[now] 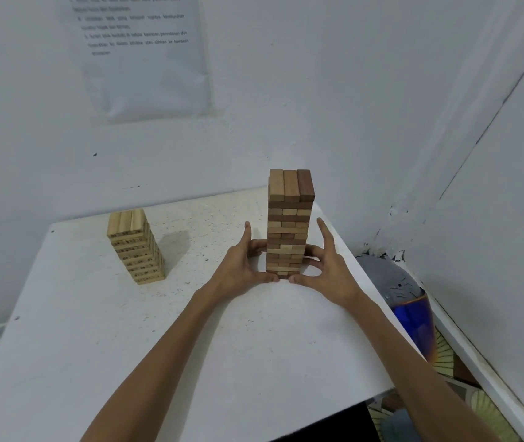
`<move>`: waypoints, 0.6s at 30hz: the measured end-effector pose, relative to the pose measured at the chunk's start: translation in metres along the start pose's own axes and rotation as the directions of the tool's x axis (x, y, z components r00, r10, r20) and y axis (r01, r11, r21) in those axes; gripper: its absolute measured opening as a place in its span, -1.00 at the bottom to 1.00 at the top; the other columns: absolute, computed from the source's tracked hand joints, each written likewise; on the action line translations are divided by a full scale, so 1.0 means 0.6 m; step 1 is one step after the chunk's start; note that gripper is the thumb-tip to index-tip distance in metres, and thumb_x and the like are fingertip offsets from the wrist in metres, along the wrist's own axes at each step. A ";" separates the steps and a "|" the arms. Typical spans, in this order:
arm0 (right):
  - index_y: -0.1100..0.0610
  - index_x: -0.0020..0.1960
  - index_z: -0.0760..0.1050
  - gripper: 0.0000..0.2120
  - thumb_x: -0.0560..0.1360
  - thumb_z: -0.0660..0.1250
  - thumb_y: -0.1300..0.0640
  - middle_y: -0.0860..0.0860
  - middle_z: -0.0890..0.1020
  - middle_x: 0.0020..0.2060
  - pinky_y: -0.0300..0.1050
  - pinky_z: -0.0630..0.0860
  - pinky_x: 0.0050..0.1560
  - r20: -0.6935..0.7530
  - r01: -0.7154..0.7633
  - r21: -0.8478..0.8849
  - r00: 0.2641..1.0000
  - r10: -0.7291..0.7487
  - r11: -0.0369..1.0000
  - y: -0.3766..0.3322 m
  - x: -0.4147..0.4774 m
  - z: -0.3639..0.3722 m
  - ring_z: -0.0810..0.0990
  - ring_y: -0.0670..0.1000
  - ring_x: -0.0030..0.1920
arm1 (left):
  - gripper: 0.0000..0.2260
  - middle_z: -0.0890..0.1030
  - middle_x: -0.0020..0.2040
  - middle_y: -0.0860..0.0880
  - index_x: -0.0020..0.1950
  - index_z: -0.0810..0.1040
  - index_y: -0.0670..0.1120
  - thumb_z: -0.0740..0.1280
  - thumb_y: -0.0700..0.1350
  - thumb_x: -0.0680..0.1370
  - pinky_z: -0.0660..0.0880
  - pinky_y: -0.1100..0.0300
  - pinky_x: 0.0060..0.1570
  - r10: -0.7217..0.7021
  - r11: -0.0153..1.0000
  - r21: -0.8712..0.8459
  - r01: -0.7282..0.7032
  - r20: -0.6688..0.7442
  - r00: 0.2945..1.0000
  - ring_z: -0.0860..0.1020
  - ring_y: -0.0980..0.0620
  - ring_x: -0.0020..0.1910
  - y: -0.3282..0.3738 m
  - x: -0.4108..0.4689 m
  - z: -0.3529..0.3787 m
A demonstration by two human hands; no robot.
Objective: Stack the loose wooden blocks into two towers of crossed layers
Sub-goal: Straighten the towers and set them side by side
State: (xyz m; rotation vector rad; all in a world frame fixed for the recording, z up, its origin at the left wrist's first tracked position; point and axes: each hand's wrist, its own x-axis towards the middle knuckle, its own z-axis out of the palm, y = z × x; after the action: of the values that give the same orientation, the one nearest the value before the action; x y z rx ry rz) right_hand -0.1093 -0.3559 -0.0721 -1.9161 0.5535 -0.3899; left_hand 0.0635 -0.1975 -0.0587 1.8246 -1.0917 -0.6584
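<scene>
- Tall tower (290, 223), centre right: mixed tan and dark brown blocks.
- Short tower (135, 247), centre left: pale yellow wood, dark printed marks.
- Table (190, 330): white, speckled.

Two matt wooden towers (290, 218) on a speckled, scuffed white table (190, 314)
</scene>
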 end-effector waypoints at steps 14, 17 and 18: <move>-0.33 0.58 -0.24 0.25 0.32 0.66 0.02 -0.02 0.55 0.38 -0.24 0.40 0.35 0.123 0.054 -0.028 0.991 -0.050 0.998 -0.037 0.041 0.069 0.55 -0.09 0.35 | 0.23 0.54 0.25 0.36 0.66 -0.26 -0.01 0.66 -0.08 0.36 0.31 0.25 0.45 -0.069 0.997 -0.038 0.064 -0.140 0.988 0.44 0.44 0.29 -0.039 -0.054 -0.063; -0.31 0.59 -0.23 0.25 0.32 0.66 0.02 0.01 0.56 0.38 -0.08 0.41 0.42 0.146 0.083 -0.042 0.986 -0.076 0.996 -0.049 0.049 0.086 0.55 -0.08 0.35 | 0.24 0.57 0.32 0.25 0.66 -0.26 0.00 0.67 -0.09 0.35 0.33 0.19 0.46 -0.091 0.995 -0.065 0.081 -0.171 0.981 0.46 0.33 0.36 -0.046 -0.066 -0.076; -0.31 0.59 -0.23 0.25 0.32 0.66 0.02 0.01 0.56 0.38 -0.06 0.42 0.43 0.153 0.088 -0.045 0.985 -0.080 0.995 -0.052 0.053 0.091 0.55 -0.08 0.35 | 0.24 0.57 0.33 0.23 0.66 -0.26 0.00 0.67 -0.09 0.35 0.32 0.20 0.46 -0.096 0.994 -0.070 0.085 -0.181 0.979 0.46 0.32 0.36 -0.048 -0.069 -0.080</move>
State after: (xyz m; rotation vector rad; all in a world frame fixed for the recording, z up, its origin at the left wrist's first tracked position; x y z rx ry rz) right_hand -0.0489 -0.3205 -0.0643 -2.0037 0.3867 -0.2834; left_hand 0.0932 -0.1347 -0.0615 1.8499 -0.8615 -0.5574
